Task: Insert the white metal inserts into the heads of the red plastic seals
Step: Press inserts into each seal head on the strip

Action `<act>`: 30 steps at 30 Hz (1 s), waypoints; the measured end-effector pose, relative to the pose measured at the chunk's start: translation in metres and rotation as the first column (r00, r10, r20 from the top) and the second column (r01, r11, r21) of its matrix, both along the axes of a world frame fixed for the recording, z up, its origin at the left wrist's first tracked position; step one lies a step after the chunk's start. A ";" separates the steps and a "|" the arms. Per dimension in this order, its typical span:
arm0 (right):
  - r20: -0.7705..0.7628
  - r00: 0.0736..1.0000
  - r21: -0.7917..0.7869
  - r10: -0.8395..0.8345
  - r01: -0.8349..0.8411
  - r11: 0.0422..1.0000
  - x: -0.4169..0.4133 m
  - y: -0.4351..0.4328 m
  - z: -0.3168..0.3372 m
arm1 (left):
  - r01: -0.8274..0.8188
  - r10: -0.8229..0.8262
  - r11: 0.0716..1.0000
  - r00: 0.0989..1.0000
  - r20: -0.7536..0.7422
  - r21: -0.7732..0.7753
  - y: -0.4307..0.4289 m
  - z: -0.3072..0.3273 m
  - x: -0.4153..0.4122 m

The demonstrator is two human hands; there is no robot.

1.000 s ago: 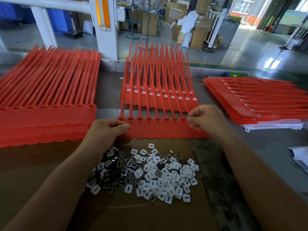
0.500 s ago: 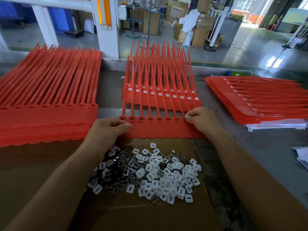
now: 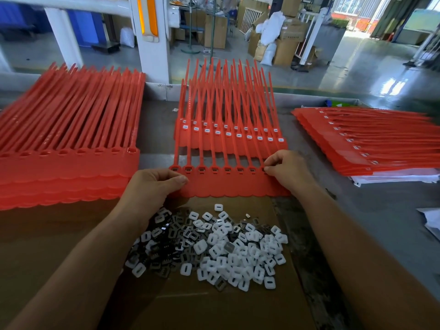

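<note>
Strip of red seals (image 3: 228, 184) flat on bench (image 3: 381, 234), centre: left hand (image 3: 152, 189) pinches its left end, right hand (image 3: 288, 172) pinches its right-end head. White inserts (image 3: 238, 256) heaped on cardboard (image 3: 214, 310) just below strip, between forearms.

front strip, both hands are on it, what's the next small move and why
Probably free the right hand and pick one piece from the insert pile. Both it and the left hand pinch the ends of the front strip, the strip lies flat, and its heads show no white, unlike the filled row behind.
</note>
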State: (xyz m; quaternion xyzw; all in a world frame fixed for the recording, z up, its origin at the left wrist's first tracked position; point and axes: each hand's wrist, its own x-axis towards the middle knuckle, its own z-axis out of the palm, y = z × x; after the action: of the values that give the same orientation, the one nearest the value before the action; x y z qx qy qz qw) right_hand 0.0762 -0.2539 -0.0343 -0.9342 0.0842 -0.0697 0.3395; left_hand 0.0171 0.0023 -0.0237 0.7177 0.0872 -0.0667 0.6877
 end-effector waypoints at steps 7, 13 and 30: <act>-0.021 0.999 0.023 -0.038 0.039 0.999 0.004 0.004 0.004 | -0.001 0.001 1.000 1.000 -0.007 -0.018 0.000 0.001 0.000; -0.012 1.000 0.053 -0.016 0.017 0.998 0.002 0.002 0.004 | 0.001 -0.002 1.000 1.000 -0.012 -0.021 0.000 0.000 0.001; -0.272 0.818 -0.044 0.508 -0.537 0.842 -0.075 0.010 0.036 | 0.001 -0.002 1.000 1.000 0.016 0.013 0.000 -0.003 0.002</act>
State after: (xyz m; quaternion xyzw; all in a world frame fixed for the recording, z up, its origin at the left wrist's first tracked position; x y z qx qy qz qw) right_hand 0.0012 -0.2437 0.0013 -0.9409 -0.1379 0.1394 0.2762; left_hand 0.0187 0.0021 -0.0263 0.7227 0.0816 -0.0610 0.6836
